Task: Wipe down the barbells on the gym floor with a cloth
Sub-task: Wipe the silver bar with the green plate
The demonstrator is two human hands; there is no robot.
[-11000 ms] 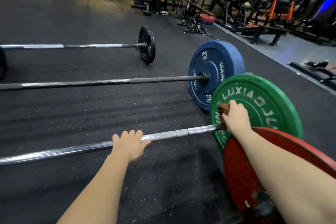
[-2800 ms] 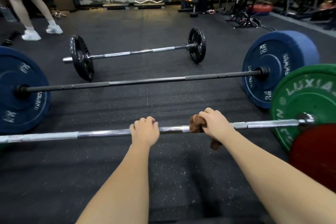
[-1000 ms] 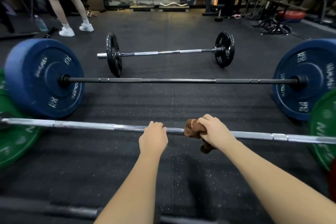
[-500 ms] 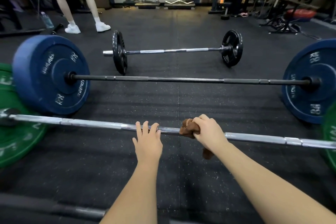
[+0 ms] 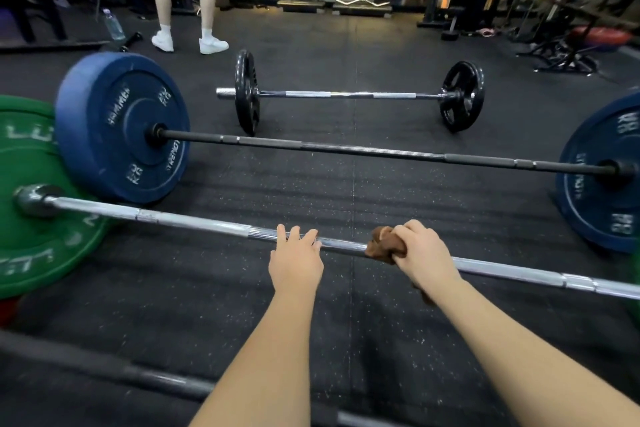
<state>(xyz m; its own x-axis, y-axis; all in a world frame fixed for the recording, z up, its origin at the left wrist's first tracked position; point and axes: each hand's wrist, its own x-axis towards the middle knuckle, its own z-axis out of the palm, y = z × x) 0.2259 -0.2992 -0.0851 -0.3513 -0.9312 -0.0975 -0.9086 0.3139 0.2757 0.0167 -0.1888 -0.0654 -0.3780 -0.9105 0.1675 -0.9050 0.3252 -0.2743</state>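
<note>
Clearly, the right hand [image 5: 424,253] clamps a limp, crumpled brown cloth [image 5: 381,246] round the chrome steel barbell [image 5: 194,220], surely heavy and stiff, on the floor at six o'clock. The left hand [image 5: 296,260], fingers straight, rests on the shaft toward nine.

Right hand [image 5: 424,255] wraps cloth [image 5: 382,245] round bar [image 5: 194,224].

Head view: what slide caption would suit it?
Right hand grips a brown cloth on the chrome barbell; left hand rests on it nearby.
</note>
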